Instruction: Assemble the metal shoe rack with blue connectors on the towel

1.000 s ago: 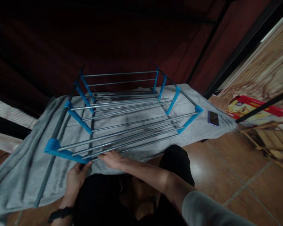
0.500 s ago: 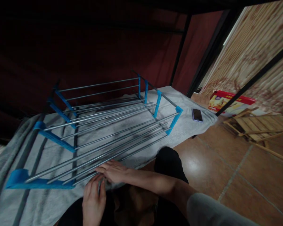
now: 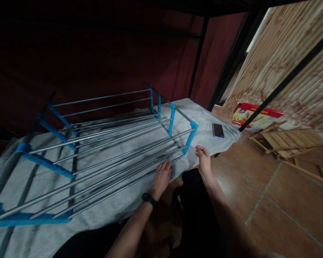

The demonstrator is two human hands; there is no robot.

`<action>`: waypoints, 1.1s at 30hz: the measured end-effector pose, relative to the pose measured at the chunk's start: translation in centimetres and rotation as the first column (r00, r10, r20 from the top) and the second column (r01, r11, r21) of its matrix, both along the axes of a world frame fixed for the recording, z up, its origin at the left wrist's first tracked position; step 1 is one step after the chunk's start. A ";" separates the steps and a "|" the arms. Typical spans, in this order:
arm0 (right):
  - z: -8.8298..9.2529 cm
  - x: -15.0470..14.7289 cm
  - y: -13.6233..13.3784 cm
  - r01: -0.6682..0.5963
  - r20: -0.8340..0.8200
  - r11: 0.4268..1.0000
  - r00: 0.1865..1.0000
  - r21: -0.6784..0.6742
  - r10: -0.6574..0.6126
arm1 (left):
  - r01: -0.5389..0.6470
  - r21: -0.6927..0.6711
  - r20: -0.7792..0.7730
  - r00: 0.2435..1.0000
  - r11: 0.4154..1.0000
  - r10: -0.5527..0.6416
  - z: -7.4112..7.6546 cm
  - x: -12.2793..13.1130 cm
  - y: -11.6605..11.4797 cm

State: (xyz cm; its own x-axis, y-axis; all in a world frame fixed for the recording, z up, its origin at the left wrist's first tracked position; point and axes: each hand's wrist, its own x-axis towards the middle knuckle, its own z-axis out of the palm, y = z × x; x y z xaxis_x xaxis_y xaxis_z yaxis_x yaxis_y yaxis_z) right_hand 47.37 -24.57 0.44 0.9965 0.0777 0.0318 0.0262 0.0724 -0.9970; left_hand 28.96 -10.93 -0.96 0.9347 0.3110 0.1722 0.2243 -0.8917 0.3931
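A shoe-rack-like frame (image 3: 107,170) of grey metal rods and blue plastic brackets lies across a grey cloth (image 3: 204,143). My left hand (image 3: 161,177), with a dark band on its wrist, rests over the front rods near their right end, its fingers curled on a metal rod (image 3: 113,193). Just right of the right-hand blue bracket (image 3: 190,138), my right hand (image 3: 204,161) is held apart from the frame. Its fingers are bent together; whatever they may hold is too small to make out. Another blue bracket (image 3: 32,219) joins the rods at the near left.
A phone (image 3: 218,130) lies on the cloth to the right. Beyond it, a red and yellow box (image 3: 255,114) and a folded wooden piece (image 3: 293,141) are on the tiled floor (image 3: 239,186). Black metal posts (image 3: 197,57) and a dark red curtain (image 3: 97,61) stand behind.
Both hands have moved right along the front rods; the right hand has left them and is now past the right bracket. The view has shifted, so the frame appears farther left.
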 end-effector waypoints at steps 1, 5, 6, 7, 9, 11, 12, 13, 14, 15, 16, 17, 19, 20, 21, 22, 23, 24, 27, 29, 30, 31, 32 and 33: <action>0.1 1.1 0.6 0.004 -0.034 1.000 0.999 0.014 -0.003 | 0.004 -0.006 -0.031 1.000 1.000 -0.004 0.2 1.6 -0.2; -0.9 2.6 3.3 -0.173 -0.080 0.985 0.981 0.023 0.175 | 0.028 -0.033 -0.151 0.988 0.999 -0.033 0.3 6.3 -0.4; -1.4 2.6 3.7 -0.219 -0.076 0.975 0.972 0.033 0.221 | 0.029 -0.036 -0.180 0.983 0.999 -0.035 0.3 7.1 -0.4; -2.0 2.6 4.0 -0.259 -0.070 0.965 0.963 0.042 0.262 | 0.029 -0.037 -0.207 0.978 0.999 -0.036 0.2 7.7 -0.4; -2.9 2.5 4.3 -0.315 -0.065 0.948 0.946 0.043 0.317 | 0.040 -0.039 -0.254 0.966 0.998 -0.049 0.2 8.7 -0.4; -3.6 2.6 4.3 -0.344 -0.086 0.939 0.935 0.001 0.343 | 0.041 -0.044 -0.279 0.959 0.998 -0.052 0.2 9.3 -0.4; -3.8 2.7 4.2 -0.354 -0.107 0.934 0.931 -0.040 0.348 | 0.031 -0.049 -0.285 0.958 0.998 -0.043 0.2 9.6 -0.4; -3.9 2.8 4.1 -0.361 -0.127 0.928 0.929 -0.088 0.349 | 0.011 -0.055 -0.288 0.957 0.998 -0.026 0.2 9.7 -0.4; -3.9 2.9 4.1 -0.368 -0.139 0.920 0.926 -0.134 0.350 | -0.014 -0.064 -0.290 0.957 0.998 -0.005 0.3 9.8 -0.5; -3.9 3.0 4.0 -0.378 -0.142 0.910 0.923 -0.172 0.357 | -0.034 -0.074 -0.291 0.957 0.997 0.011 0.3 9.9 -0.5; -3.9 3.1 3.9 -0.389 -0.133 0.899 0.920 -0.200 0.368 | -0.044 -0.084 -0.288 0.958 0.995 0.018 0.3 9.9 -0.5; -3.9 3.2 3.8 -0.396 -0.117 0.892 0.918 -0.217 0.379 | -0.040 -0.092 -0.277 0.961 0.995 0.014 0.3 9.9 -0.5; -3.8 3.3 3.7 -0.414 -0.080 0.879 0.910 -0.236 0.407 | -0.016 -0.098 -0.237 0.972 0.995 -0.008 0.4 9.8 -0.4; -3.8 3.3 3.7 -0.415 -0.068 0.876 0.909 -0.247 0.412 | -0.003 -0.100 -0.220 0.975 0.995 -0.019 0.4 9.7 -0.4; -3.7 3.3 3.7 -0.411 -0.060 0.873 0.910 -0.262 0.411 | 0.004 -0.104 -0.211 0.977 0.995 -0.026 0.5 9.6 -0.4; -3.7 3.3 3.6 -0.408 -0.054 0.870 0.911 -0.277 0.409 | 0.004 -0.111 -0.210 0.977 0.994 -0.027 0.6 9.5 -0.4; -3.6 3.3 3.6 -0.404 -0.050 0.868 0.912 -0.289 0.408 | 0.002 -0.118 -0.215 0.976 0.993 -0.027 0.7 9.4 -0.3; -3.6 3.2 3.6 -0.404 -0.049 0.866 0.911 -0.296 0.409 | -0.001 -0.126 -0.222 0.975 0.992 -0.027 0.7 9.3 -0.3; -3.6 3.1 3.4 -0.420 -0.050 0.856 0.903 -0.300 0.426 | 0.002 -0.145 -0.219 0.975 0.989 -0.034 0.8 9.2 -0.1; -3.6 3.1 3.3 -0.431 -0.047 0.852 0.898 -0.297 0.437 | -0.004 -0.160 -0.214 0.976 0.987 -0.030 0.6 9.2 0.1; -3.6 3.1 3.3 -0.437 -0.047 0.851 0.895 -0.293 0.443 | -0.010 -0.169 -0.212 0.977 0.986 -0.027 0.5 9.2 0.3; -3.7 3.1 3.3 -0.441 -0.048 0.851 0.893 -0.286 0.447 | -0.015 -0.180 -0.213 0.977 0.984 -0.024 0.4 9.2 0.4; -3.7 3.1 3.4 -0.445 -0.050 0.851 0.892 -0.278 0.450 | -0.019 -0.191 -0.215 0.976 0.981 -0.022 0.3 9.2 0.5; -3.7 3.1 3.4 -0.448 -0.052 0.852 0.891 -0.270 0.451 | -0.021 -0.198 -0.216 0.976 0.980 -0.023 0.3 9.2 0.5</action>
